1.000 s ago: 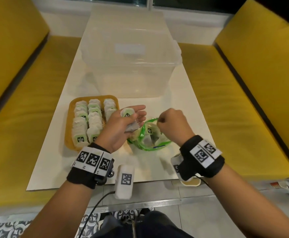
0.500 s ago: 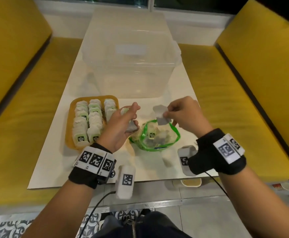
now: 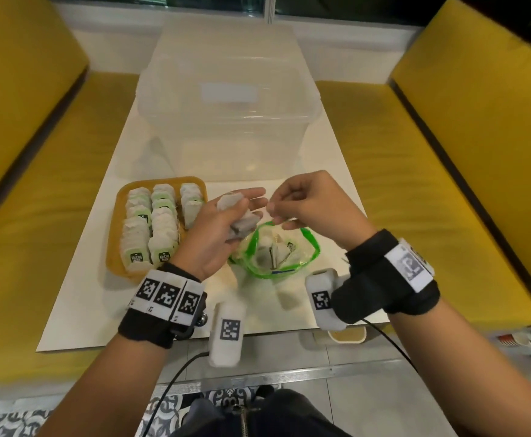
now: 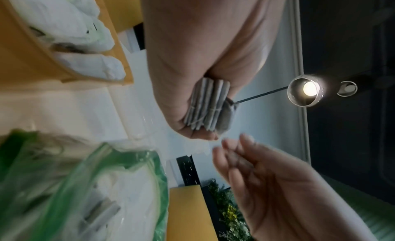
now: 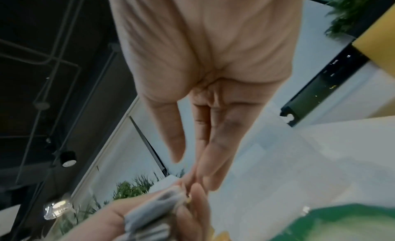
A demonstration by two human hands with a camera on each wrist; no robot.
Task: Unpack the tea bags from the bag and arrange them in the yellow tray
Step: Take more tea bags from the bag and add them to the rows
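My left hand (image 3: 242,212) hovers between the yellow tray (image 3: 115,234) and the green-rimmed plastic bag (image 3: 308,247), gripping a small stack of tea bags (image 3: 240,223) between thumb and fingers. The left wrist view shows that stack (image 4: 207,106) edge-on under the thumb. My right hand (image 3: 277,212) is just right of it, above the bag, its straight fingers (image 5: 213,160) touching the left hand's fingertips and holding nothing. Several tea bags (image 3: 277,252) still lie in the open bag. Three rows of tea bags (image 3: 160,228) fill the tray, the right row shorter.
A large clear plastic bin (image 3: 226,99) with its lid on stands behind the tray and bag. The white table (image 3: 78,304) is flanked by yellow benches (image 3: 415,184). A small cup (image 3: 347,335) sits below the table's front edge.
My right hand pulled a tea bag out of the plastic bag, carried it left to the stack in my left hand and let go of it. The left hand stayed in place.
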